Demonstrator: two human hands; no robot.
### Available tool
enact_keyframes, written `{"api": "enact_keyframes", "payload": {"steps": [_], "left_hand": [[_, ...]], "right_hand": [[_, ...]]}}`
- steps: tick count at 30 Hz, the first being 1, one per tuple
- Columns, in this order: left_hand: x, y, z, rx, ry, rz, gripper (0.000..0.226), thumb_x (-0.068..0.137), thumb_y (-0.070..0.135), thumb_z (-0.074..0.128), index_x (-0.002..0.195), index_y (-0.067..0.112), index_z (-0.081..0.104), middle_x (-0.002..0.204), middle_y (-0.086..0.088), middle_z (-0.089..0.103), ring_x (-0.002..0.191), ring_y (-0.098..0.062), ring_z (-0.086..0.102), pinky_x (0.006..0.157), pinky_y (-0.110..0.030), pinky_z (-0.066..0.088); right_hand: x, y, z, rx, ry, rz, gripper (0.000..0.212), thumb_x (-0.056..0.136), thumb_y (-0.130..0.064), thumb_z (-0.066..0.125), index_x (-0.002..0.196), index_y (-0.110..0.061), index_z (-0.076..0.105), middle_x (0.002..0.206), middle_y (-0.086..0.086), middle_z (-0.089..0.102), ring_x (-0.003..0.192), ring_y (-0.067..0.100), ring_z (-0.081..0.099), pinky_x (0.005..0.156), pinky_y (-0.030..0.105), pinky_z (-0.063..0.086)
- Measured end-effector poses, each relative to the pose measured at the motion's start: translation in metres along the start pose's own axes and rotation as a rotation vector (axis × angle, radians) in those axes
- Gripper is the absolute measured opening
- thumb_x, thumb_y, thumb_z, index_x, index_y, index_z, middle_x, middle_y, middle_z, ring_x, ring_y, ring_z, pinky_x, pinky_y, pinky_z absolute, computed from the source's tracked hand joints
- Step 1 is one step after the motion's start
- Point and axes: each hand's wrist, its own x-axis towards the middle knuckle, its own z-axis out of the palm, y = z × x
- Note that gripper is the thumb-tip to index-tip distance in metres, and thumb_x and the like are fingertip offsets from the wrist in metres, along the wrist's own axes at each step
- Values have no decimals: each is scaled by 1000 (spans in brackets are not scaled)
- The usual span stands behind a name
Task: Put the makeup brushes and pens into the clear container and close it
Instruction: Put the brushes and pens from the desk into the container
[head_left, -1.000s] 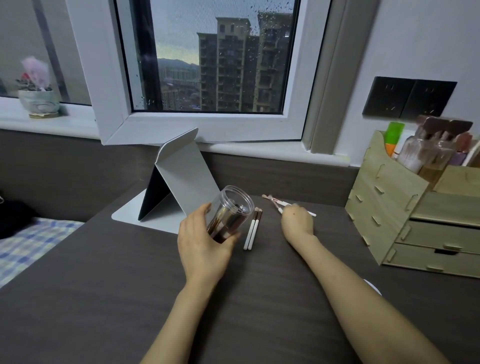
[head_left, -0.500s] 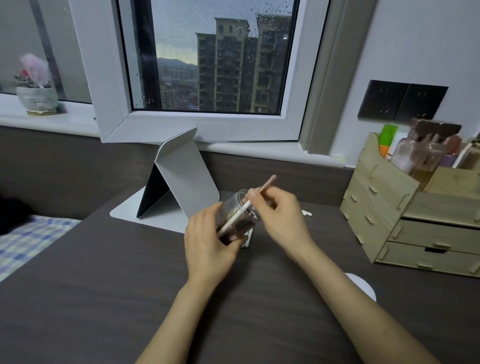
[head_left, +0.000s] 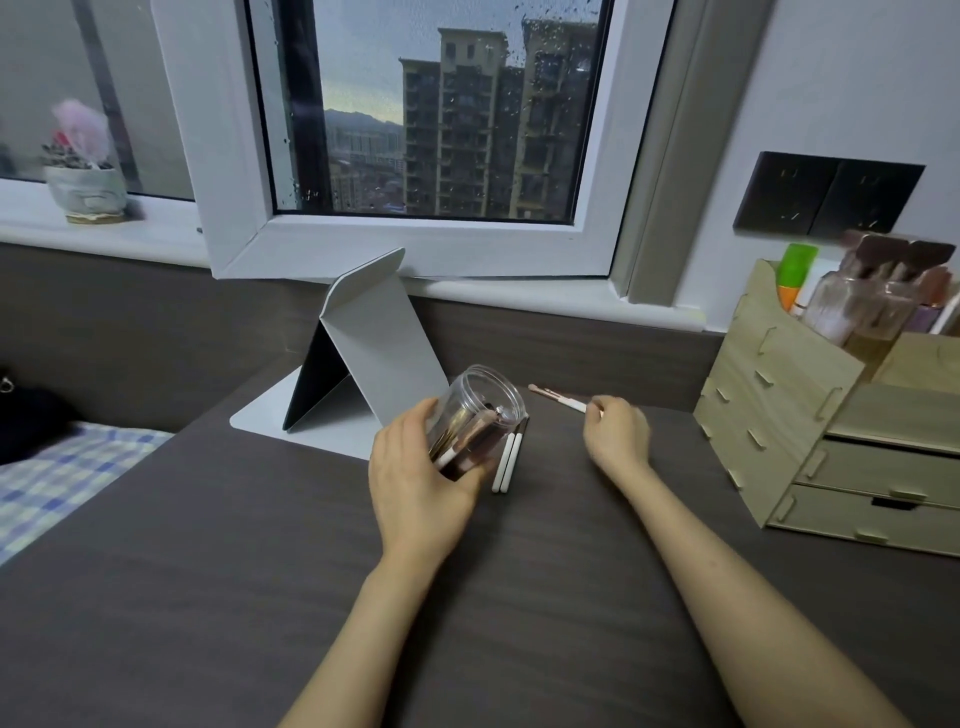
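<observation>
Head view: left hand (head_left: 415, 483) wraps the clear container (head_left: 475, 423), tilted with its mouth toward the right hand (head_left: 615, 434), whose fingers pinch a brush (head_left: 558, 397) on the desk (head_left: 260, 597); two pens (head_left: 508, 460) lie beside the container.

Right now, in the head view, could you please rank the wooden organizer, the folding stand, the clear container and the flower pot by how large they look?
1. Wooden organizer
2. Folding stand
3. and 4. Clear container and flower pot: they look alike. The left hand covers part of the container, and the pot stands farther away, so I won't rank them.
</observation>
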Motion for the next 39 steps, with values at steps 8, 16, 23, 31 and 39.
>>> {"api": "enact_keyframes", "payload": {"steps": [8, 16, 23, 31, 39], "left_hand": [[0, -4, 3, 25, -1, 33, 73, 50, 21, 87, 115, 11, 53, 105, -7, 63, 98, -27, 51, 82, -31, 36], [-1, -5, 5, 46, -17, 47, 74, 51, 25, 86, 115, 11, 52, 105, -7, 63, 96, -29, 52, 80, -33, 37], [-1, -5, 5, 48, -25, 46, 73, 52, 26, 86, 116, 11, 52, 106, -7, 62, 97, -29, 52, 81, -33, 38], [-2, -2, 5, 45, -49, 65, 73, 52, 25, 86, 115, 11, 53, 105, -7, 62, 96, -28, 53, 81, -32, 38], [-5, 4, 2, 13, -108, 134, 67, 55, 32, 80, 113, 15, 52, 101, -4, 62, 93, -20, 50, 78, -30, 38]], "right_hand": [[33, 24, 28, -618, -149, -208, 35, 97, -12, 35, 128, -5, 48, 130, 12, 58, 120, 30, 52, 95, 37, 40], [36, 23, 21, -487, -121, -131, 27, 89, -6, 48, 111, -2, 63, 119, 19, 62, 111, 36, 55, 88, 36, 46], [29, 17, -6, -226, -178, 69, 13, 80, -7, 56, 89, -3, 65, 96, 18, 66, 99, 37, 65, 71, 33, 46], [-41, -43, -84, 1236, -126, 6, 17, 92, 0, 50, 77, -8, 54, 59, 8, 67, 47, 10, 68, 52, 18, 58], [-91, -73, -79, 804, -234, -350, 10, 87, -12, 63, 85, -20, 68, 76, -3, 67, 65, -6, 60, 64, 10, 48]]}}
